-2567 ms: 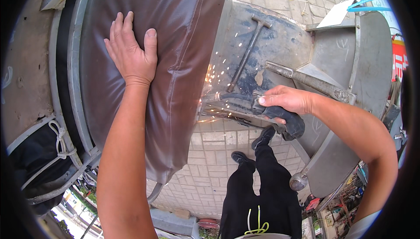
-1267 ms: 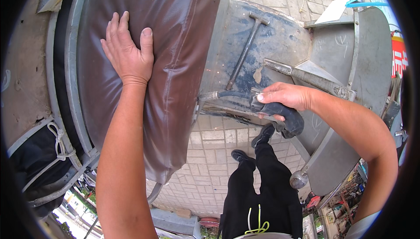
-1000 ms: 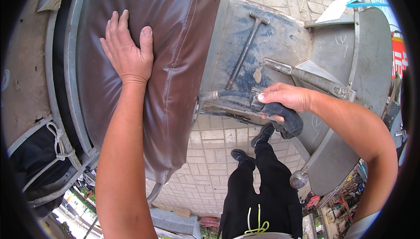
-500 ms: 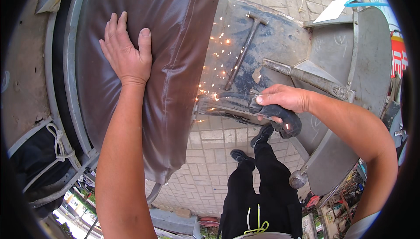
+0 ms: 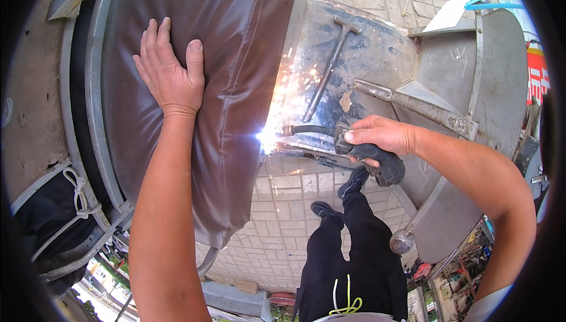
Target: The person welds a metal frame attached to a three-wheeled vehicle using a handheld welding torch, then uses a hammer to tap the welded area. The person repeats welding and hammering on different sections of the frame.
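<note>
My left hand (image 5: pixel 171 77) lies flat with fingers stretched on a brown leather-like seat cushion (image 5: pixel 247 39). In my right hand (image 5: pixel 380 136) is a black welding torch (image 5: pixel 383 160), fingers wrapped round its handle. Its curved neck (image 5: pixel 312 128) points left to the lower right edge of the cushion. A bright blue-white arc (image 5: pixel 268 137) burns at its tip, and the glare hides the spot being welded. Sparks spray up and away over a worn metal floor plate (image 5: pixel 389 45). On that plate lies a hammer (image 5: pixel 327 68) with a long metal handle.
A rusty metal bar (image 5: pixel 418 107) crosses the plate beside my right hand. Grey curved metal panels (image 5: pixel 501 74) stand at the right. A metal frame with a knotted white rope (image 5: pixel 79 195) is at the left. My feet stand on brick paving (image 5: pixel 283 204).
Scattered orange sparks have given way to a bright arc at the torch tip with a denser spray. Both hands have stayed almost in place.
</note>
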A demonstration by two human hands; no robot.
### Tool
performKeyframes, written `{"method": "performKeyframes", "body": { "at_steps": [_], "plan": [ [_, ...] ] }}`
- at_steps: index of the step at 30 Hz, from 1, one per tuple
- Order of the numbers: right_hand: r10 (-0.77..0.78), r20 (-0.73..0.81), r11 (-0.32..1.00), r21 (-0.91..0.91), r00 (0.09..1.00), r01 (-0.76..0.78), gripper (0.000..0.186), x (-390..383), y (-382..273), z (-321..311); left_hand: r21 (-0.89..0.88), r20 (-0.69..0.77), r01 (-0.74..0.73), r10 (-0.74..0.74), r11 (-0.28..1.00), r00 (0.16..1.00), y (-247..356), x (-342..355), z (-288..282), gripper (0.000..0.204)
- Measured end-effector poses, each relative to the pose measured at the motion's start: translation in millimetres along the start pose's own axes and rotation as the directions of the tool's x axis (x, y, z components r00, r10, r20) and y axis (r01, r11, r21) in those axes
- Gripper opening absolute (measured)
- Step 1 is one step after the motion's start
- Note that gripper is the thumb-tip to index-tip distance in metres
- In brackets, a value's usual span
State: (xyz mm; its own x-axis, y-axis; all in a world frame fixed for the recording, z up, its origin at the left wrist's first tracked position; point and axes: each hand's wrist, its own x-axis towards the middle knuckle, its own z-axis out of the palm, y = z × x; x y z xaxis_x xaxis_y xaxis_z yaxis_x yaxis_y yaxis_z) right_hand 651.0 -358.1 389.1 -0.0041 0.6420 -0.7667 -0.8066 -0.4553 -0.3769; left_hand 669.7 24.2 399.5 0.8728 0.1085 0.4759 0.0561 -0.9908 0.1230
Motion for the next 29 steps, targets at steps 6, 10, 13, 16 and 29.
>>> {"method": "performKeyframes", "body": {
  "at_steps": [6,10,13,16,29],
  "plan": [
    [0.036,0.004,0.999,-0.02,0.999,-0.036,0.038,-6,-8,3,-0.006,0.0,0.0,0.0,1.0,1.0,-1,-1,-1,0.067],
    [0.073,-0.016,0.997,-0.03,0.997,-0.073,0.039,-8,-13,-10,-0.016,0.008,-0.001,0.002,1.0,1.0,1,0,0,0.066],
    [0.111,0.003,0.987,-0.114,0.994,-0.109,0.043,-9,-17,-17,-0.023,0.02,0.003,-0.003,1.0,1.0,0,0,-2,0.066],
    [0.131,0.015,0.949,-0.291,0.991,-0.121,0.051,-9,-25,-17,-0.027,0.046,0.016,-0.014,1.0,0.999,1,0,-3,0.067],
    [0.107,0.034,0.769,-0.637,0.994,-0.061,0.067,-3,-51,-22,0.01,0.064,-0.017,0.016,1.0,0.998,3,0,-6,0.065]
  ]
}}
